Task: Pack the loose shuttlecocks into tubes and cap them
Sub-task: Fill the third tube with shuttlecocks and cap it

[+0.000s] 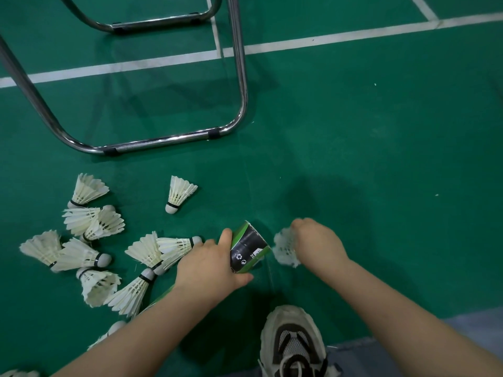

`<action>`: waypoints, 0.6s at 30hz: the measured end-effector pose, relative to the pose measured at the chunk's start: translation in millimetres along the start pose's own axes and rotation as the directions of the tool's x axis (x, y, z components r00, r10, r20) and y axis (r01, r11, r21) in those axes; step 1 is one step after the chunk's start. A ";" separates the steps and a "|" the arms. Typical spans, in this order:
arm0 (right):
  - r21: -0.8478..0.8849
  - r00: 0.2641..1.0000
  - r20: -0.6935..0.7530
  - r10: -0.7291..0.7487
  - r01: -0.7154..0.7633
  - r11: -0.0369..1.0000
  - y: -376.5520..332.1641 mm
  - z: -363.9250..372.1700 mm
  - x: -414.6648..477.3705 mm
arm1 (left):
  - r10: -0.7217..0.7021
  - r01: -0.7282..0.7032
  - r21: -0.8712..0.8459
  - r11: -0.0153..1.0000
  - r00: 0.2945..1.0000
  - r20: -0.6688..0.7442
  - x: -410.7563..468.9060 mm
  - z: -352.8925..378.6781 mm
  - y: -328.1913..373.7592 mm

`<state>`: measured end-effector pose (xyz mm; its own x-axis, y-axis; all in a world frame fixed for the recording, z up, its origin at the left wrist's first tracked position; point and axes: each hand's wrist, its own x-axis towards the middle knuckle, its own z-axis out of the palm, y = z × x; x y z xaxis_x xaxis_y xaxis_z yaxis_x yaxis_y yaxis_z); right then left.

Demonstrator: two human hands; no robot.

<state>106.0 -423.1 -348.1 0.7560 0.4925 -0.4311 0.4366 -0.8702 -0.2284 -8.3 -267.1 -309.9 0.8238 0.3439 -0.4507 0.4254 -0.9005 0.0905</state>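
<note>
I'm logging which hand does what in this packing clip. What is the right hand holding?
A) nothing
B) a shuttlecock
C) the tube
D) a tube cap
B: the right hand grips a shuttlecock just beside the open end of the tube, and it is the left hand that holds the tube.

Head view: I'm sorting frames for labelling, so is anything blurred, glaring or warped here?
In the head view, the right hand and the shuttlecock it holds are motion-blurred; the left hand, the tube and the loose shuttlecocks are sharp; the chrome chair frame shows bright highlights and bows with the wide lens, like the white court line.
</note>
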 end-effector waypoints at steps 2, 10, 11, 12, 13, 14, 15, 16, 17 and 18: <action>0.235 0.992 -0.074 0.098 -0.078 0.969 6.4 -14.9 7.6 | -0.005 0.005 -0.009 1.000 1.000 -0.007 0.2 -1.6 -2.1; 0.928 0.948 0.318 0.001 -0.311 0.205 -10.3 -42.2 17.2 | 0.008 -0.012 -0.052 0.999 0.997 -0.073 -3.6 -14.7 -9.1; 0.922 0.935 0.350 -0.056 -0.334 0.194 -19.2 -39.2 16.0 | 0.017 -0.022 -0.055 0.998 0.996 -0.090 -4.9 -16.5 -8.8; 0.918 0.929 0.359 -0.091 -0.334 0.213 -27.6 -34.2 16.0 | 0.023 -0.029 -0.062 0.998 0.994 -0.105 -6.3 -18.4 -8.6; 0.913 0.933 0.345 -0.098 -0.309 0.266 -37.3 -30.8 15.3 | 0.024 -0.032 -0.072 0.997 0.993 -0.115 -7.5 -20.0 -9.0; 0.902 0.952 0.296 -0.075 -0.253 0.349 -45.8 -27.5 15.7 | 0.021 -0.032 -0.082 0.996 0.992 -0.123 -8.9 -21.9 -10.4; 0.883 0.976 0.218 -0.023 -0.187 0.430 -52.8 -25.7 16.0 | 0.015 -0.026 -0.090 0.996 0.992 -0.129 -10.4 -24.0 -13.1; 0.872 0.994 0.107 0.036 -0.112 0.477 -57.4 -25.5 16.3 | 0.006 -0.019 -0.098 0.995 0.991 -0.135 -12.4 -26.4 -16.9; 0.868 0.996 -0.009 0.086 -0.035 0.496 -61.7 -28.7 15.1 | -0.001 -0.014 -0.105 0.994 0.990 -0.140 -14.5 -28.6 -22.0; 0.880 0.990 -0.099 0.102 0.039 0.474 -66.4 -35.2 12.3 | -0.002 -0.015 -0.108 0.994 0.989 -0.147 -16.9 -31.3 -27.8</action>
<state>103.5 -358.7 -307.5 0.8410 0.4008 -0.3636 -0.1923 -0.4068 -0.8931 -22.3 -239.6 -277.0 0.8694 0.3808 -0.3149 0.4513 -0.8715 0.1921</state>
